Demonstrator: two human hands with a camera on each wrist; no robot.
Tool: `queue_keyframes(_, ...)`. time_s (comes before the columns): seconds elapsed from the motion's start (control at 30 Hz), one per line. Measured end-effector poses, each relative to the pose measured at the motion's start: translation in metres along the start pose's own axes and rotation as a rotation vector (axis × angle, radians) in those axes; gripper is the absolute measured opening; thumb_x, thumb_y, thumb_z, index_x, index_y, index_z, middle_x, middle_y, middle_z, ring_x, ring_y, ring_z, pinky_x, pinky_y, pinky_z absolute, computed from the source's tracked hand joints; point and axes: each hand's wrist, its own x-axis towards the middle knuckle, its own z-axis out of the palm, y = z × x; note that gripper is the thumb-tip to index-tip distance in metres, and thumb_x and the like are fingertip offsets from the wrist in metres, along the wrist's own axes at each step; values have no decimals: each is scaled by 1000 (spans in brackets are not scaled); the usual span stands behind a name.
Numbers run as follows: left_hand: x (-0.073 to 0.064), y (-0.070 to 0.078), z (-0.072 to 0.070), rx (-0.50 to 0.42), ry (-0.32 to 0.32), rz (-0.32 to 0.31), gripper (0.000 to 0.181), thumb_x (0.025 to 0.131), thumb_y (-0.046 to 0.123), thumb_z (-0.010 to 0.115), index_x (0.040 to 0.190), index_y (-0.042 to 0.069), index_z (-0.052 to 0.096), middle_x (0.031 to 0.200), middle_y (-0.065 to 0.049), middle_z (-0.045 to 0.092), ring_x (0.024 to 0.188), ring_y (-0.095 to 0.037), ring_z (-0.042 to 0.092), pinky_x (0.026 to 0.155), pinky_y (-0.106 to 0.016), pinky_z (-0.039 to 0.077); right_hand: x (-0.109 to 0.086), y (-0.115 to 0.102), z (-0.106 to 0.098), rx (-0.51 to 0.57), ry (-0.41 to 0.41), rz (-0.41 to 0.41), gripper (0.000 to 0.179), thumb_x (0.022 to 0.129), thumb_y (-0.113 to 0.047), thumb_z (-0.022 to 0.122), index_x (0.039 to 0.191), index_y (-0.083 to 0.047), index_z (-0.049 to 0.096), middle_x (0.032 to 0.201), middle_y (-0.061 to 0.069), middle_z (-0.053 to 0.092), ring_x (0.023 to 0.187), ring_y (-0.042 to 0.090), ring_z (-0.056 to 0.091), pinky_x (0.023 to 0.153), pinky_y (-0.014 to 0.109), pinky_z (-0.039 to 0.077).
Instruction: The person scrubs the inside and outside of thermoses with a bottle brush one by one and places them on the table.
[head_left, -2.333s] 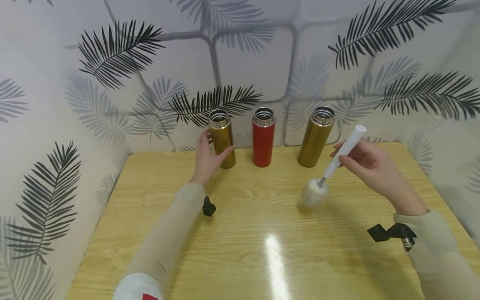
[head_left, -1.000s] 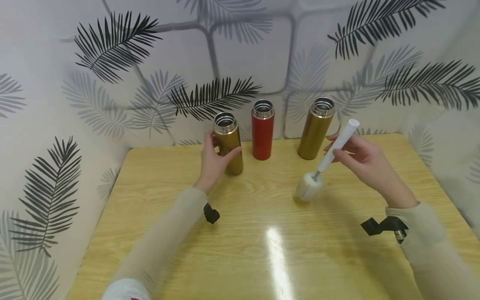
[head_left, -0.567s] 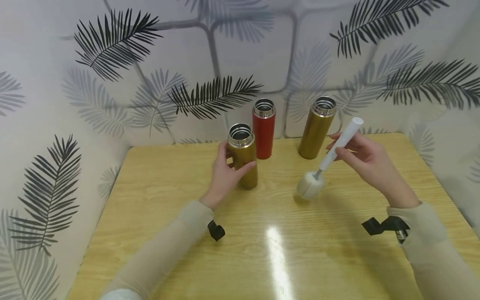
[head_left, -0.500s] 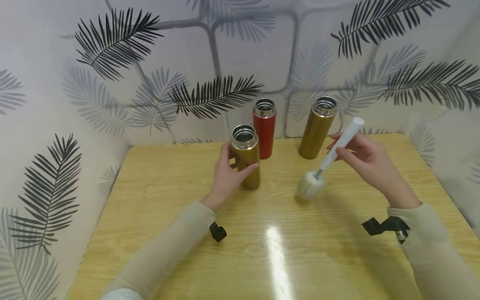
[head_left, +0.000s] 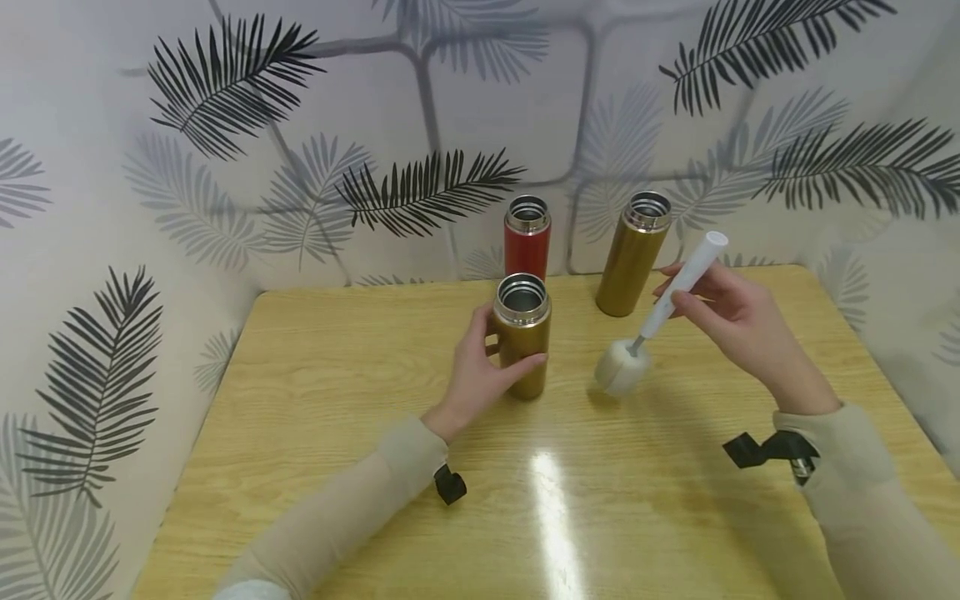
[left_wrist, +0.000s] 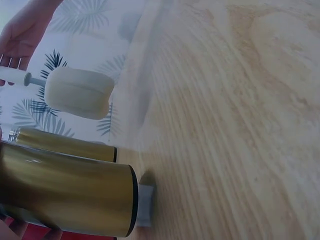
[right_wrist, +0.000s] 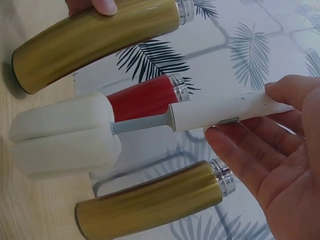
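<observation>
My left hand [head_left: 480, 367] grips an uncapped gold vacuum flask [head_left: 523, 340] upright around its body, thumb at the front. In the left wrist view the flask's dark base [left_wrist: 133, 200] is close to the tabletop; whether it touches, I cannot tell. My right hand [head_left: 738, 321] pinches the white handle of a sponge bottle brush [right_wrist: 65, 135] between thumb and fingers. The brush tilts with its white sponge head down, just right of the held flask and above the table. Behind the held flask stands a red flask [head_left: 527, 248], its lower part hidden.
A second uncapped gold flask [head_left: 632, 267] stands at the back of the wooden table [head_left: 315, 383], near my right fingertips. The leaf-patterned wall [head_left: 300, 108] rises directly behind the table's back edge.
My left hand has brought the gold flask from the back left, forward and rightward, to in front of the red one. The right hand and brush have barely moved.
</observation>
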Motion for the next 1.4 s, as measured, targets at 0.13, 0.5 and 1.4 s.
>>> queue_keyframes(0.13, -3, 0, 3, 8, -20, 8, 82, 83, 17, 90, 149, 6, 42, 137, -11, 59, 121, -27, 59, 96, -47, 56, 1, -1, 0, -21, -6, -3, 31, 99, 14, 57, 130, 10, 61, 114, -5, 73, 98, 7, 72, 84, 18, 58)
queue_keyframes(0.5, -8, -4, 6, 4, -49, 4, 83, 84, 16, 89, 151, 7, 41, 141, -11, 58, 124, -28, 58, 97, -47, 56, 0, -2, 0, 42, -1, -13, 28, 102, 12, 53, 128, 9, 62, 115, -1, 73, 101, 9, 71, 84, 18, 58)
queue_keyframes(1.4, -14, -14, 10, 17, -102, 53, 79, 86, 16, 88, 149, 6, 42, 141, -10, 57, 123, -28, 59, 98, -46, 56, 24, -37, -13, 367, 174, -178, 24, 95, 22, 53, 119, 22, 51, 106, 25, 72, 95, 28, 74, 76, 35, 63)
